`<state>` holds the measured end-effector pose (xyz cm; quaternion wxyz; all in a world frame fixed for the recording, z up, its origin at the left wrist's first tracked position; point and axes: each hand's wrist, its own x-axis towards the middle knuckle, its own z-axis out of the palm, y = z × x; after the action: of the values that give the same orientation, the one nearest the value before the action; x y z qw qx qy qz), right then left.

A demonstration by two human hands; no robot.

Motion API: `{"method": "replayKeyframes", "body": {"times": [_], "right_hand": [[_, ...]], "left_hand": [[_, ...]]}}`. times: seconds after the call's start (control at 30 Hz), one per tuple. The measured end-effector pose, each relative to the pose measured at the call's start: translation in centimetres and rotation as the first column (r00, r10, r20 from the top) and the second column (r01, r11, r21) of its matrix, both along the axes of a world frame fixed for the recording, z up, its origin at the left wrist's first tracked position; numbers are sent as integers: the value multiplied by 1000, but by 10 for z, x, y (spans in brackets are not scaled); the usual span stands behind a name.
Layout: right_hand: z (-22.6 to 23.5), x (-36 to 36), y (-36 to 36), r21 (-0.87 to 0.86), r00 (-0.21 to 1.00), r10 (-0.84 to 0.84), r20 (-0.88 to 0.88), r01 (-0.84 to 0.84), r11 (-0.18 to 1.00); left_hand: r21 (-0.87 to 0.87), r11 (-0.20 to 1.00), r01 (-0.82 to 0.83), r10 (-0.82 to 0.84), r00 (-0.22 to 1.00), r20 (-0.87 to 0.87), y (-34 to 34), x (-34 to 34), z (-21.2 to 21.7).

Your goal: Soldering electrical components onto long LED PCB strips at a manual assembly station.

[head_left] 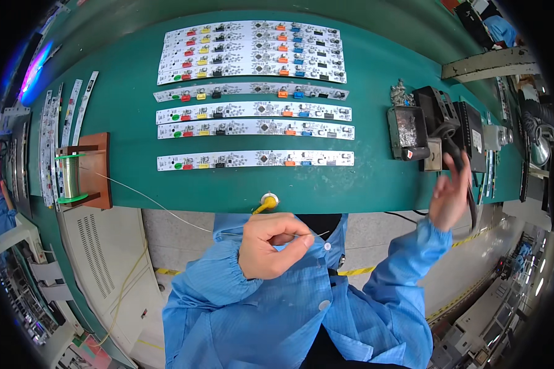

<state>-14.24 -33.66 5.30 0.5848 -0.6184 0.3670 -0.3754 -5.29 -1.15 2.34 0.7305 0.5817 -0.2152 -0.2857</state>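
My left hand (276, 246) is closed in a pinch on a thin solder wire (151, 198), just off the front edge of the table. The wire's short free end sticks out past the fingertips; its other end runs left to a spool (71, 177) on a brown wooden holder (103, 171). At the right, the fingers of my right hand (449, 195) close around the dark handle of a soldering iron (454, 152). The iron's tip is hidden at its black stand (436, 106). Nearest me among the long white circuit boards lies a single board (240, 161), apart from both hands.
More boards (249, 55) lie in rows farther back on the green table (375, 178). A dark metal tray (406, 132) stands beside the iron stand. A yellow coiled cord (266, 204) is fixed at the table's front edge. Several narrow boards (71, 111) lie at the left.
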Motion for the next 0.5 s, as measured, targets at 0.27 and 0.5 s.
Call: {"method": "replayKeyframes", "body": {"times": [0.27,0.5], "right_hand": [[-30,-21,114,-390,902,421,94,-355,850],[-23,9,156,-327,753,653,85,-598,732]], "left_hand": [[-33,999,-23,25,998,54,-15,-7,7],[-6,998,-60,59,956,288,-26,3,10]]}}
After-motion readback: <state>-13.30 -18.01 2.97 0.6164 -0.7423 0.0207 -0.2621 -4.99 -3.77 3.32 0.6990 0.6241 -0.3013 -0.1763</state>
